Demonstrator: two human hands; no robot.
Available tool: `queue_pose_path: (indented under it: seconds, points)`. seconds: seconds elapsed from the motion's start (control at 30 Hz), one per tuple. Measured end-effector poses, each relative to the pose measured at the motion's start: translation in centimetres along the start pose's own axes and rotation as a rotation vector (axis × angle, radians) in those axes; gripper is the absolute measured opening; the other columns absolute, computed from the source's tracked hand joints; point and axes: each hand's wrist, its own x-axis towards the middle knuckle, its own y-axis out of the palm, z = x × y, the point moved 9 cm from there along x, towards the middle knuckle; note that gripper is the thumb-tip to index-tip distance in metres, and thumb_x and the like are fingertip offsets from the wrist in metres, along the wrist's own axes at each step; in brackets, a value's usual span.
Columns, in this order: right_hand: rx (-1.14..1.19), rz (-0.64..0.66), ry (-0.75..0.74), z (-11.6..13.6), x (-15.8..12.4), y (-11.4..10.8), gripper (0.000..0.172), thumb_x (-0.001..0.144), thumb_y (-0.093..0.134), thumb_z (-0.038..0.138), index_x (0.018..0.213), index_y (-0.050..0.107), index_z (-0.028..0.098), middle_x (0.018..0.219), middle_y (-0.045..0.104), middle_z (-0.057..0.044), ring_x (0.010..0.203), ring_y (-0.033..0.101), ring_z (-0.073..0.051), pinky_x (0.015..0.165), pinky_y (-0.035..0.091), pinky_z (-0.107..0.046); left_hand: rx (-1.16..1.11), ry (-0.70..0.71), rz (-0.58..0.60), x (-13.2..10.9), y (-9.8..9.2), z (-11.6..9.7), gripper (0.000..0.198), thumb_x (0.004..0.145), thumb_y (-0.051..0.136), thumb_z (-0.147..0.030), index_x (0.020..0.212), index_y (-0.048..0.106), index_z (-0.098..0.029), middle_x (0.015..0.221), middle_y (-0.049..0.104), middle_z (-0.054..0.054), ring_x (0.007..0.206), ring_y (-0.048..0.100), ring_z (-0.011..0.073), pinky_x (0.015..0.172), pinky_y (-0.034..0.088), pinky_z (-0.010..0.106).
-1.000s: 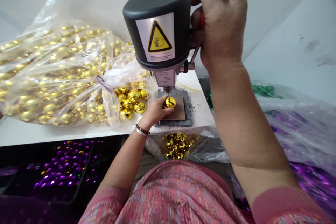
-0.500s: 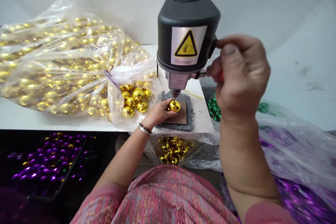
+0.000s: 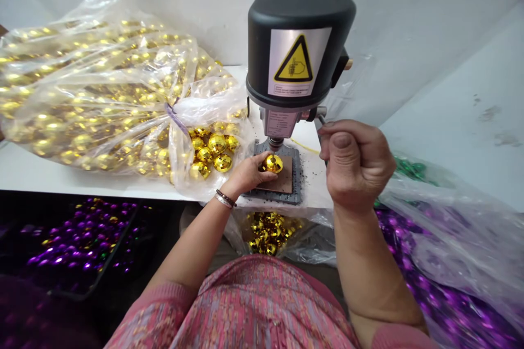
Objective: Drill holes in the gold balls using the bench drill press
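Observation:
My left hand (image 3: 251, 172) pinches a shiny gold faceted ball (image 3: 273, 163) between thumb and fingers. The ball sits on a brown board (image 3: 282, 177) on the grey base (image 3: 295, 192) of a small black drill press (image 3: 298, 16). Directly above the ball is the drill's chuck (image 3: 275, 143), with its thin bit at the ball's top. To the right of the machine, my right hand (image 3: 358, 163) is closed around the feed lever (image 3: 321, 120); much of the lever is hidden by the fingers.
A large clear bag of gold balls (image 3: 102, 103) lies on the white table (image 3: 24, 174), with loose gold balls (image 3: 216, 144) at its mouth. More gold balls (image 3: 270, 232) are in plastic at my lap. Purple balls (image 3: 85, 240) fill a dark crate at lower left; purple and green bags stand right.
My right hand has moved down with the feed lever, from beside the motor housing to lower right of it. My left hand keeps the ball under the drill.

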Motion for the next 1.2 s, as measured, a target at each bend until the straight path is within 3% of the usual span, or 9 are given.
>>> queue_pose_path:
  seconds: [0.17, 0.3, 0.5, 0.63, 0.8, 0.93, 1.07, 1.2]
  points:
    - [0.061, -0.003, -0.082, -0.2, -0.5, 0.1, 0.017, 0.095, 0.055, 0.036, 0.097, 0.071, 0.029, 0.080, 0.069, 0.001, 0.061, 0.057, -0.007, 0.063, 0.048, -0.029, -0.046, -0.005, -0.011, 0.0, -0.1, 0.0, 0.073, 0.073, 0.083, -0.033, 0.142, 0.061, -0.023, 0.124, 0.075, 0.007, 0.113, 0.069, 0.0285, 0.100, 0.052, 0.036]
    - [0.141, -0.025, -0.165, 0.0, -0.6, 0.1, 0.015, 0.095, 0.055, 0.034, 0.097, 0.069, 0.030, 0.067, 0.060, 0.003, 0.057, 0.054, -0.007, 0.072, 0.054, -0.031, -0.073, 0.009, -0.004, -0.1, -0.1, -0.2, 0.067, 0.074, 0.082, -0.032, 0.138, 0.064, -0.024, 0.113, 0.077, 0.005, 0.103, 0.072, 0.0270, 0.094, 0.055, 0.035]
    - [0.120, -0.089, -0.157, -0.6, -1.1, -0.2, 0.017, 0.095, 0.054, 0.040, 0.095, 0.068, 0.030, 0.061, 0.053, 0.004, 0.059, 0.057, -0.011, 0.078, 0.059, -0.038, -0.082, 0.014, 0.000, -0.1, 0.0, -0.2, 0.068, 0.074, 0.082, -0.033, 0.139, 0.064, -0.025, 0.114, 0.077, 0.006, 0.106, 0.072, 0.0296, 0.095, 0.054, 0.035]
    - [0.141, -0.088, -0.216, -0.8, -1.9, -0.1, 0.014, 0.093, 0.057, 0.039, 0.092, 0.067, 0.029, 0.056, 0.048, 0.006, 0.052, 0.051, -0.009, 0.084, 0.060, -0.041, -0.103, 0.019, 0.020, -0.2, 0.3, -0.2, 0.067, 0.076, 0.080, -0.032, 0.140, 0.063, -0.022, 0.113, 0.077, 0.007, 0.105, 0.072, 0.0301, 0.093, 0.054, 0.037]
    - [0.207, -0.171, -0.152, 0.6, 0.7, 0.1, 0.020, 0.094, 0.056, 0.040, 0.083, 0.064, 0.026, 0.054, 0.042, 0.006, 0.048, 0.044, -0.005, 0.066, 0.055, -0.030, -0.109, 0.016, -0.002, -0.3, 0.0, -0.4, 0.067, 0.073, 0.082, -0.031, 0.137, 0.064, -0.021, 0.111, 0.077, 0.007, 0.102, 0.071, 0.0293, 0.094, 0.054, 0.037]
    - [0.262, -0.166, -0.030, 2.0, 5.1, 1.2, 0.022, 0.096, 0.055, 0.034, 0.080, 0.059, 0.020, 0.057, 0.040, 0.006, 0.047, 0.044, -0.001, 0.046, 0.035, -0.017, -0.178, 0.030, -0.027, -1.0, -0.1, -0.5, 0.067, 0.072, 0.081, -0.024, 0.137, 0.064, -0.020, 0.113, 0.076, 0.005, 0.103, 0.070, 0.0254, 0.096, 0.054, 0.034]
    - [0.302, -0.160, 0.062, 1.7, 6.8, 1.6, 0.019, 0.095, 0.054, 0.026, 0.079, 0.057, 0.017, 0.052, 0.041, 0.008, 0.041, 0.041, 0.000, 0.041, 0.027, -0.014, -0.253, 0.087, 0.000, -2.8, 0.1, -0.6, 0.068, 0.073, 0.078, -0.022, 0.139, 0.061, -0.017, 0.116, 0.074, 0.005, 0.103, 0.069, 0.0231, 0.095, 0.054, 0.033]
    - [0.313, -0.173, 0.054, 1.5, 6.4, 1.3, 0.017, 0.093, 0.055, 0.022, 0.078, 0.059, 0.016, 0.056, 0.046, 0.008, 0.043, 0.044, 0.001, 0.041, 0.030, -0.015, -0.279, 0.167, 0.139, -5.7, 0.4, -0.7, 0.072, 0.071, 0.081, -0.025, 0.140, 0.061, -0.021, 0.124, 0.073, 0.007, 0.102, 0.069, 0.0215, 0.092, 0.054, 0.032]
